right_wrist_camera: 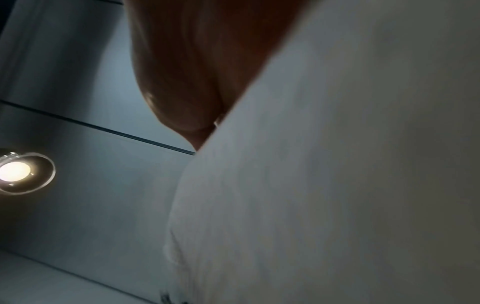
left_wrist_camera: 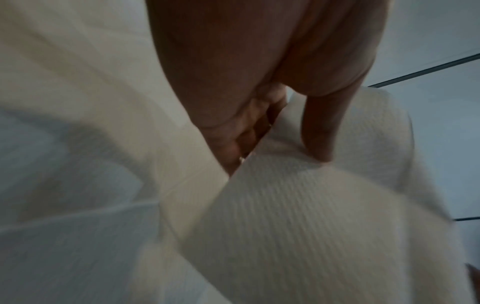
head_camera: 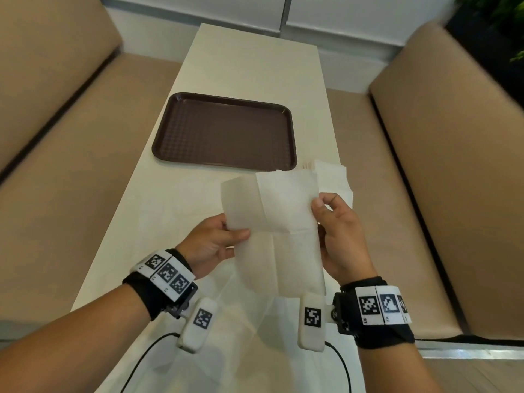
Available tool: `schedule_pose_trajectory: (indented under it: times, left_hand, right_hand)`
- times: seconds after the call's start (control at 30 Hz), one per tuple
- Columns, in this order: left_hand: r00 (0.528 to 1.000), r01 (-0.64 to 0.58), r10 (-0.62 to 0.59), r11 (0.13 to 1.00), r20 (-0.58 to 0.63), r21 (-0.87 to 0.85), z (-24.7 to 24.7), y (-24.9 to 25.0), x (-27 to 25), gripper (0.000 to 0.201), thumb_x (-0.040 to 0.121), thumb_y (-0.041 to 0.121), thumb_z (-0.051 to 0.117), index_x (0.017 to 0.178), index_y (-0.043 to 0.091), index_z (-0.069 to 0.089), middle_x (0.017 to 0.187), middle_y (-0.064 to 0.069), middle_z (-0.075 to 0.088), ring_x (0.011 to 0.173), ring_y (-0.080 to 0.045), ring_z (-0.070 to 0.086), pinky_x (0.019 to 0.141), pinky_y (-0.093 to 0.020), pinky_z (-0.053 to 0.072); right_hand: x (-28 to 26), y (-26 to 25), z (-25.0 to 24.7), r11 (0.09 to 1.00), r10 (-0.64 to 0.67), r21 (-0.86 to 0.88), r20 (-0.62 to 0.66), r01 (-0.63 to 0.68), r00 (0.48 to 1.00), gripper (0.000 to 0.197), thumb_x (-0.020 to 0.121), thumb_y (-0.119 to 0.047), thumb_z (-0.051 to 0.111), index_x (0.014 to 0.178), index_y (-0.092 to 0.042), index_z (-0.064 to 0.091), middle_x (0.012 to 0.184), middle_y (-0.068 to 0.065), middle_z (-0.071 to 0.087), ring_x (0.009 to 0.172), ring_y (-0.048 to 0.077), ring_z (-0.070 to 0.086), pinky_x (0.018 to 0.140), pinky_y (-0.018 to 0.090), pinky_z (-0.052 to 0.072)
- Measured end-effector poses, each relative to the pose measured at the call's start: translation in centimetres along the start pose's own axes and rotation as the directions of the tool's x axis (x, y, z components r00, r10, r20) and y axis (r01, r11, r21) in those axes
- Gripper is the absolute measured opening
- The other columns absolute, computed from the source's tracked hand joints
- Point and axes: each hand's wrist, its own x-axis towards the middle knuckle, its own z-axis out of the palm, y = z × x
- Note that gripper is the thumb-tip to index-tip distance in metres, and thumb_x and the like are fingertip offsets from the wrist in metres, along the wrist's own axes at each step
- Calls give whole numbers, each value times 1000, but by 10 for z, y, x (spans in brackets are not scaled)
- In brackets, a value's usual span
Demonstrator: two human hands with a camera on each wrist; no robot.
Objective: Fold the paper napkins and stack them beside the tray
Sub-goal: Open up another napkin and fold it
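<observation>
Two bare arms with black bands and white tag boxes on the wrists

Each arm is bare, with no sleeve. The left wrist wears a black cloth band (head_camera: 141, 293) with a row of white blocks (head_camera: 164, 275) on top, and each block has a black-and-white square pattern. A small white box (head_camera: 198, 324) with the same kind of pattern hangs from it on a dark metal bracket, and a thin black cable (head_camera: 141, 361) runs out of its end. The right wrist has a black cloth band (head_camera: 382, 336) too, with white patterned blocks (head_camera: 380, 304), a white box (head_camera: 312, 321), and its own black cable (head_camera: 343, 367).
</observation>
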Motion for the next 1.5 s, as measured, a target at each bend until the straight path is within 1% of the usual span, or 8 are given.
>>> schedule_pose_trajectory:
  times: [0.2, 0.5, 0.7, 0.93, 1.1, 1.23, 1.37, 1.5]
  left_hand:
    - [991, -65, 67, 998, -113, 22, -13, 13, -4, 43, 81, 5, 69, 123, -3, 63, 120, -22, 69, 104, -36, 68, 85, -44, 60]
    - [979, -104, 115, 992, -167, 73, -30, 14, -8, 22, 84, -8, 61, 101, 0, 73, 112, -19, 72, 98, -33, 69, 75, -34, 61]
    - [978, -151, 176, 968, -113, 203, -50, 25, -8, 53, 77, -27, 35, 61, 5, 74, 124, -4, 70, 121, -30, 61, 89, -39, 52]
    - [926, -294, 54, 723, 374, 624, 0, 57, 19, 42, 79, -15, 65, 78, 23, 81, 133, 13, 63, 128, -1, 52, 102, -19, 42]
    - [796, -233, -265, 695, 544, 680, 46, 49, 41, 27, 87, -3, 69, 97, 20, 80, 97, 6, 75, 97, -10, 66, 94, -25, 47]
    - [865, -90, -156, 887, 477, 453, 52, 35, 57, 33, 86, -12, 64, 94, 16, 79, 100, -5, 75, 93, -18, 70, 83, -29, 55]
    - [966, -74, 48, 993, 255, 93, 55, 22, 79, 32, 81, -14, 65, 93, 14, 73, 97, -9, 71, 89, -24, 68, 76, -34, 59]
    - [984, -129, 128, 992, 127, -1, 62, 15, 101, 30, 86, -13, 58, 100, 13, 65, 102, -10, 69, 92, -25, 66, 82, -39, 58]
  right_hand:
    - [-6, 12, -17, 995, 47, -94, 114, -36, 992, 33, 84, -11, 71, 117, -14, 69, 113, 11, 75, 98, 30, 73, 80, 47, 59]
    - [2, 30, -20, 974, -112, -190, 71, 124, 991, 46, 86, 17, 59, 70, -21, 80, 101, 5, 77, 96, 21, 70, 72, 32, 54]
    - [6, 34, -29, 931, -148, -314, 144, 187, 978, 66, 77, 29, 34, 52, -20, 69, 113, 0, 75, 113, 20, 66, 91, 44, 54]
    - [4, 23, -25, 890, -123, -389, 293, 237, 948, 61, 65, 30, 30, 46, -17, 63, 109, 2, 74, 108, 14, 65, 88, 30, 48]
    - [14, 16, -23, 864, -147, -416, 331, 284, 932, 55, 75, 29, 42, 61, -15, 72, 107, -3, 73, 103, 14, 67, 85, 32, 55]
    - [22, 22, -38, 972, -149, -174, 78, 160, 986, 42, 81, -2, 61, 118, -22, 67, 115, 0, 71, 100, 19, 68, 77, 35, 56]
    - [14, 51, -48, 985, 122, 124, 11, -122, 993, 77, 70, -55, 80, 132, -16, 57, 122, 7, 69, 106, 26, 67, 83, 44, 54]
    - [7, 72, -33, 981, 189, -66, 69, -185, 979, 38, 93, -27, 70, 129, -14, 65, 121, 8, 73, 111, 29, 70, 95, 53, 55]
